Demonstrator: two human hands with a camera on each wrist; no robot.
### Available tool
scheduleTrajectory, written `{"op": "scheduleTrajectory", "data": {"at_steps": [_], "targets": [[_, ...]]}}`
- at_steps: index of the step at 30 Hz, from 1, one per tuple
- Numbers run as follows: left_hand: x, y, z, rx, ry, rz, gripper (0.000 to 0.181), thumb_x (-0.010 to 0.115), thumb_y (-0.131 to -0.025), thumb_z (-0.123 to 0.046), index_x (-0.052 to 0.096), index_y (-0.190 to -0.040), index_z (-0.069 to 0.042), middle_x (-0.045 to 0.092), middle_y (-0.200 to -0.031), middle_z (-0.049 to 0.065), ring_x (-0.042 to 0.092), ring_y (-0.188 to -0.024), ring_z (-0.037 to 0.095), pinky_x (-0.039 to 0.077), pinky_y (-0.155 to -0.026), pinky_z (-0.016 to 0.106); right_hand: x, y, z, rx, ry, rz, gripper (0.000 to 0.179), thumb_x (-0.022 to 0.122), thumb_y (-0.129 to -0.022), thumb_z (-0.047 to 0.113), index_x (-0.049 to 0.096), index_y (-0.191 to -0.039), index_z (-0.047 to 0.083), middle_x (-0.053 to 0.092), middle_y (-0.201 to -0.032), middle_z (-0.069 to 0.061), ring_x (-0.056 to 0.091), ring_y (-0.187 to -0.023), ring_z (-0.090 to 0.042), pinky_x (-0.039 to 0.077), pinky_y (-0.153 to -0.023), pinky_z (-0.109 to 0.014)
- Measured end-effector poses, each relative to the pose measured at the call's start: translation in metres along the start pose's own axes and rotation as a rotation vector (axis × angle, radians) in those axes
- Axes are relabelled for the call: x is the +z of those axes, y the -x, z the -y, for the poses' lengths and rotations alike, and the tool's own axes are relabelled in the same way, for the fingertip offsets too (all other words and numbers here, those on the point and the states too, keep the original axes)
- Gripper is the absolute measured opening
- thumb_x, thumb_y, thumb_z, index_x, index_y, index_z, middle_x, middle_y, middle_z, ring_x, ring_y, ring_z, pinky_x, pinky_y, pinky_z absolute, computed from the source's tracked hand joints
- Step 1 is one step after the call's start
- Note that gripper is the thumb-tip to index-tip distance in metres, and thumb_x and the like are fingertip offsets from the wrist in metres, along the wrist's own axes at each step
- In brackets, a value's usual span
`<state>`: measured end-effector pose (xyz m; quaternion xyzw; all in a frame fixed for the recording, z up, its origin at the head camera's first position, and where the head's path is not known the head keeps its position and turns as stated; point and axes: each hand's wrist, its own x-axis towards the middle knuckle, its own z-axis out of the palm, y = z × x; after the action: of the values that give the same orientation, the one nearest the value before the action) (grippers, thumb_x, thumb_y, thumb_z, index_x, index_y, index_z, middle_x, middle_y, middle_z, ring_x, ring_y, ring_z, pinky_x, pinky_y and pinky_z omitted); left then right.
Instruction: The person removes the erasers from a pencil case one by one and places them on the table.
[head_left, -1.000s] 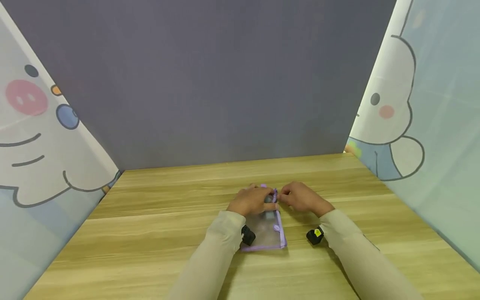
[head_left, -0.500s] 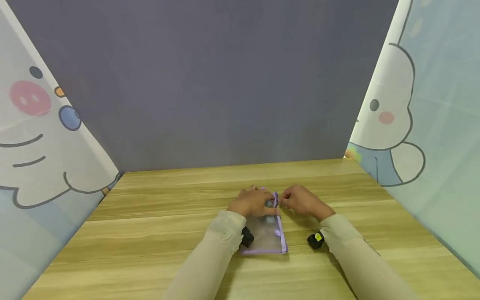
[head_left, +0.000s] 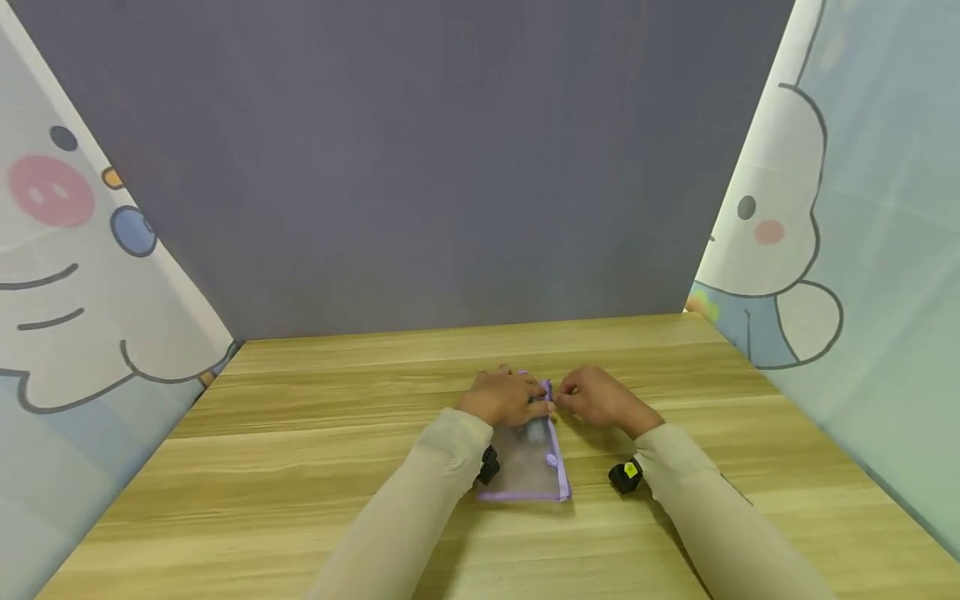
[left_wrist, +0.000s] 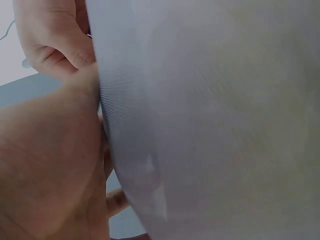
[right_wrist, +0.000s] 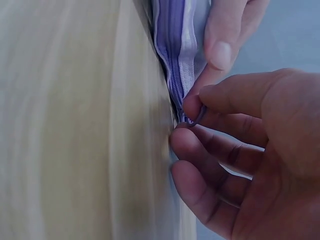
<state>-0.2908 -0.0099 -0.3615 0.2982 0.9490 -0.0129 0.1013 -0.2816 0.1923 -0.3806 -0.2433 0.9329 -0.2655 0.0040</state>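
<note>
A see-through pouch [head_left: 528,471] with purple edging lies flat just below the frame's centre. The left hand [head_left: 502,398] rests over its upper part, fingers spread. Just right, the right hand [head_left: 597,397] pinches a small dark loop [right_wrist: 200,116] at the end of the purple zipper [right_wrist: 171,35]. Beneath is a wooden table [head_left: 285,475]; a grey panel [head_left: 450,167] fills the top.

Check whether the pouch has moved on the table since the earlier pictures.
No, not noticeably: in the head view the pouch keeps its place against the far corners of the table, with no clear drift either way.
</note>
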Motion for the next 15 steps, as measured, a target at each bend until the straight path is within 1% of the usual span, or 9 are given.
{"op": "scheduleTrajectory", "data": {"at_steps": [3,8,12,14,15], "targets": [[0.0010,0.0007,-0.0003,-0.002,-0.002,-0.002,0.058,0.028,-0.103,-0.063,0.043,-0.153,-0.037,0.038,-0.158,-0.010,0.027,-0.147,0.029,0.032,-0.110,0.058,0.0013,0.0003,0.0013,-0.010,0.008,-0.009,0.016,0.065,-0.095,0.013,0.073,-0.083,0.010,0.061,-0.069,0.006,0.054,-0.063,-0.010,0.046,-0.060,-0.031],[0.0017,0.0041,-0.0009,-0.026,0.026,-0.011,0.051,0.028,-0.106,-0.055,0.045,-0.152,-0.038,0.038,-0.158,-0.007,0.025,-0.148,0.030,0.032,-0.110,0.056,0.0023,0.0002,0.0038,-0.046,-0.001,-0.008,0.016,0.064,-0.095,0.014,0.074,-0.084,0.008,0.061,-0.069,0.007,0.054,-0.063,-0.008,0.047,-0.059,-0.030],[0.0021,0.0040,-0.0031,-0.016,0.039,-0.023,0.050,0.029,-0.107,-0.053,0.046,-0.151,-0.037,0.040,-0.157,-0.007,0.026,-0.147,0.031,0.032,-0.109,0.057,0.0015,0.0017,0.0030,-0.030,-0.017,-0.003,0.019,0.063,-0.097,0.015,0.073,-0.082,0.008,0.060,-0.068,0.007,0.053,-0.061,-0.009,0.046,-0.058,-0.030],[0.0017,0.0031,-0.0045,-0.008,0.052,-0.029,0.049,0.031,-0.107,-0.052,0.049,-0.149,-0.036,0.041,-0.157,-0.007,0.027,-0.146,0.032,0.032,-0.109,0.057,0.0007,0.0026,0.0025,-0.009,-0.027,0.000,0.020,0.063,-0.098,0.016,0.073,-0.082,0.008,0.059,-0.067,0.006,0.052,-0.060,-0.010,0.045,-0.057,-0.030],[0.0018,0.0025,-0.0047,-0.002,0.061,-0.040,0.047,0.033,-0.107,-0.051,0.053,-0.146,-0.035,0.042,-0.156,-0.007,0.029,-0.145,0.032,0.033,-0.109,0.057,0.0002,0.0022,0.0020,0.001,-0.028,0.002,0.021,0.062,-0.099,0.016,0.073,-0.083,0.009,0.060,-0.069,0.006,0.052,-0.062,-0.010,0.045,-0.058,-0.031]]}}
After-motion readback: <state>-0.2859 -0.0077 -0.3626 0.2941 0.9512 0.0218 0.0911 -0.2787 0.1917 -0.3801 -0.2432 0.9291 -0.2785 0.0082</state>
